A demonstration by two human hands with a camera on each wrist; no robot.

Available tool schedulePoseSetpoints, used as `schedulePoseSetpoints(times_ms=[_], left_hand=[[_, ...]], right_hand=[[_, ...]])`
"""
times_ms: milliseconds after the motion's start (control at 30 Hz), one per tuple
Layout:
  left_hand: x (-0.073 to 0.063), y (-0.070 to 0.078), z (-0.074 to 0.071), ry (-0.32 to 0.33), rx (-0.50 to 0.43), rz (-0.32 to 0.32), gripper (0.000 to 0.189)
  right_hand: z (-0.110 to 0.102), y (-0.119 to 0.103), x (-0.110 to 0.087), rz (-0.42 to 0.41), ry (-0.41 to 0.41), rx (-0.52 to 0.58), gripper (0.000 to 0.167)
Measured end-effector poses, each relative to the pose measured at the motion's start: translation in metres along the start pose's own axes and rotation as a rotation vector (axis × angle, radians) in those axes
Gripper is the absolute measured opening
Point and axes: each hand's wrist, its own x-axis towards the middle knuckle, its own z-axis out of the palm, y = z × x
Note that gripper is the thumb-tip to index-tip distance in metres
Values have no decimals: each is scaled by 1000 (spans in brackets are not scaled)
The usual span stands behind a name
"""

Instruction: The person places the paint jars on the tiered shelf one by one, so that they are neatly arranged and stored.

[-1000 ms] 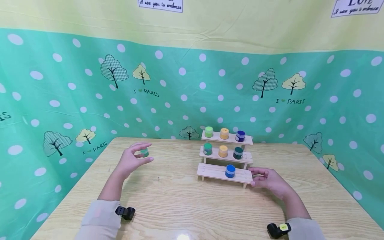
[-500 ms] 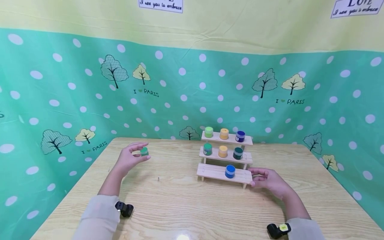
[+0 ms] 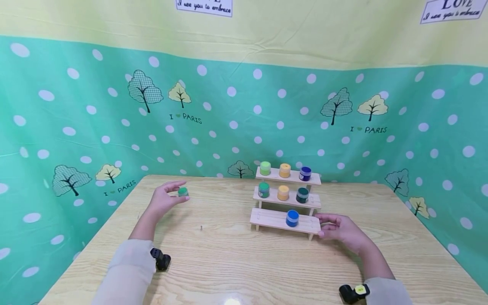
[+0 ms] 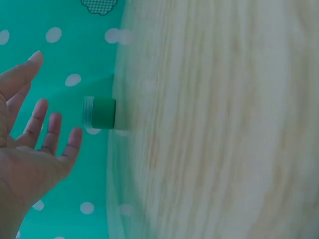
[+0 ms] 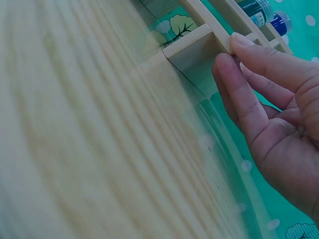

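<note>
My left hand is around a small paint jar with a green lid at the table's far left. Its fingers and thumb are spread, and in the left wrist view a gap shows between the fingertips and the jar. My right hand pinches the right end of the lowest tier of a wooden three-tier display stand between thumb and fingers. In the right wrist view the thumb lies against the plank's corner. A blue paint jar stands right of centre on that lowest tier.
The middle tier bears a green jar, a yellow-orange jar and a dark green jar. On the top tier are a light green jar, an orange jar and a dark blue jar. A polka-dot curtain hangs behind the wooden table.
My left hand has shifted slightly left beside the green-lidded jar, and its forearm has moved a little forward. The right hand and the stand have stayed put.
</note>
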Motion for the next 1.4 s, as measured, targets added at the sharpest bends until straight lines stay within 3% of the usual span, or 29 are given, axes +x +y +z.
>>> schedulePoseSetpoints(times_ms=[200, 467, 700, 1067, 1400], left_hand=[[5, -4, 1, 6, 6, -31, 66], [9, -9, -1, 17, -16, -118, 63], [15, -14, -2, -9, 1, -142, 65], [26, -28, 0, -28, -1, -121, 64], [26, -23, 6, -23, 64, -66, 57]], right_hand=[[1, -1, -1, 11, 9, 6, 73], [1, 1, 0, 14, 3, 18, 73], [1, -1, -1, 12, 3, 15, 75], [0, -4, 0, 13, 4, 14, 74], [1, -2, -1, 3, -7, 8, 74]])
